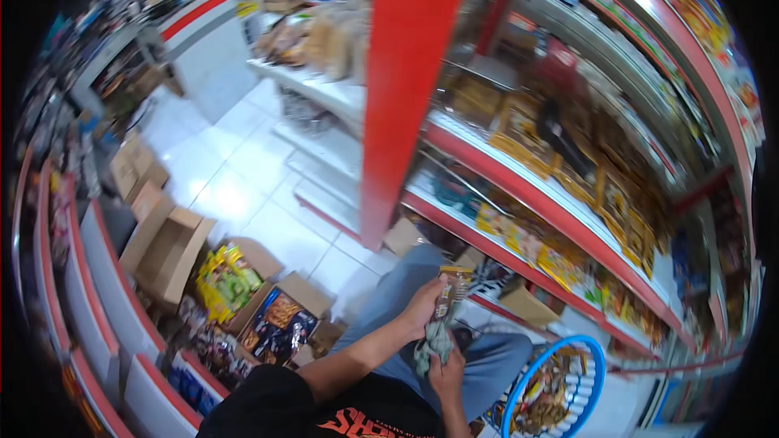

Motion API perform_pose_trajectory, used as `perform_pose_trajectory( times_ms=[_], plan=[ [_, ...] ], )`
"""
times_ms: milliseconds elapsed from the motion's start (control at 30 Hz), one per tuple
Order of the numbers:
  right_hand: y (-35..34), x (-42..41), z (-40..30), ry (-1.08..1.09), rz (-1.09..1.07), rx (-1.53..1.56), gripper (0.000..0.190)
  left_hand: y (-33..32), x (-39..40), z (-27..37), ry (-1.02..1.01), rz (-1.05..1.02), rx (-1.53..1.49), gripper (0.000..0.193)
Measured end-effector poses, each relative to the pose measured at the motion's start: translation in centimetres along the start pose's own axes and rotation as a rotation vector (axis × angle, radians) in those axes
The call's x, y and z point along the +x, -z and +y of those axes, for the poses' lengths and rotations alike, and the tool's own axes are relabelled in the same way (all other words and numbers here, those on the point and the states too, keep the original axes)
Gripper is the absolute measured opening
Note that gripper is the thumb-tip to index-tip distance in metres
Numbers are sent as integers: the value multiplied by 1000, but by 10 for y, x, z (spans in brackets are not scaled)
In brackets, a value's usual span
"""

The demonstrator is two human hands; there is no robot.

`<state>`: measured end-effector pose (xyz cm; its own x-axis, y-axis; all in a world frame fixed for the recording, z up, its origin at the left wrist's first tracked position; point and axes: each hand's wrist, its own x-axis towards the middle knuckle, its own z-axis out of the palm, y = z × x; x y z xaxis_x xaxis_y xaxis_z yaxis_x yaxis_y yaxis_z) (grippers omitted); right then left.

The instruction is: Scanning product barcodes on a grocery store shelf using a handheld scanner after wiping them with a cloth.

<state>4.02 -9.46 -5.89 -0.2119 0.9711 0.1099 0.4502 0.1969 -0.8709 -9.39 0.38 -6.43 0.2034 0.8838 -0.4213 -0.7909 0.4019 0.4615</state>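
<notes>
My left hand [425, 304] holds a brown and yellow plastic snack packet [451, 288] above my crossed legs. A grey-green cloth [436, 340] is bunched in my right hand [449, 370], just below the packet. The cloth appears to touch the packet's lower end. Close by on the right stands a plastic basket [599, 360] with a blue rim and white slatted sides. Several packets [544, 392] lie inside it.
Red-edged shelves [523, 161] at right carry rows of brown-gold packets [608, 194]. A red post [408, 91] rises ahead. Left, on the white tiled floor [243, 176], stand an open cardboard box [164, 249], yellow-green packets [228, 283] and a box of dark packets [280, 322].
</notes>
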Motion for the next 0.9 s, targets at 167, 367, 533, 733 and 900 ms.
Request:
perform_pose_trajectory(
  times_ms=[167, 367, 533, 733, 900],
  plan=[
    [-8, -51, 32, 81, -157, -176, 21, 9, 1, 34, 44, 13, -43, 47],
    [71, 41, 19, -124, 609, 643, 50, -34, -28, 60, -148, -152, 129, 29],
    [42, 82, -28, 82, 104, 269, 47, -19, -10, -3, 17, -91, -159, 44],
    [32, 39, -61, 281, -93, -139, 49, 16, 9, -13, 75, -337, -359, 82],
    [95, -41, -40, 1, -117, -218, 50, -12, 7, -5, 201, -389, -507, 70]
  ],
)
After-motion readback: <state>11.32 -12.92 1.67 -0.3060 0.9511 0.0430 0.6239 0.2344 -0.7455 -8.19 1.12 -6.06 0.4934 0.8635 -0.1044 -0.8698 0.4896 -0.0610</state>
